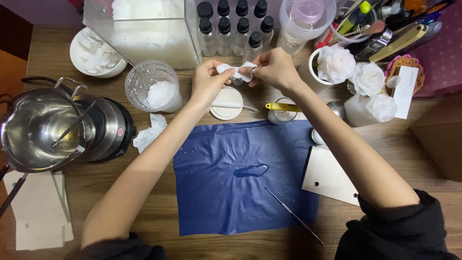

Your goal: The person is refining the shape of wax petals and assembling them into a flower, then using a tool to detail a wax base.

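- Left hand (pixel 208 82): raised over the far middle of the tabletop (pixel 385 144), fingers pinched closed on one end of a small white wipe (pixel 236 71).
- Right hand (pixel 275 68): opposite the left, fingers closed on the other end of the wipe; a ring shows on one finger. The two hands press the wipe around a small glass jar (pixel 236 80), mostly hidden, apparently so it can be rubbed from both sides.
- Blue sheet (pixel 240 178): spread flat at the near middle, evidently as a cover for the wood; a small puddle (pixel 250 170) sits at its centre and a thin metal pick (pixel 293 216) lies across its near right corner.
- Steel pot (pixel 41 130): at the left edge, on a round heater, a rod leaning inside.
- Plastic cup (pixel 153 87): left of the hands, holding white flakes.
- Clear bottles (pixel 236 29): black-capped, ranked along the far edge.
- White flower shapes (pixel 361 77): grouped at the far right.
- Round white disc (pixel 227 102): just below the hands.
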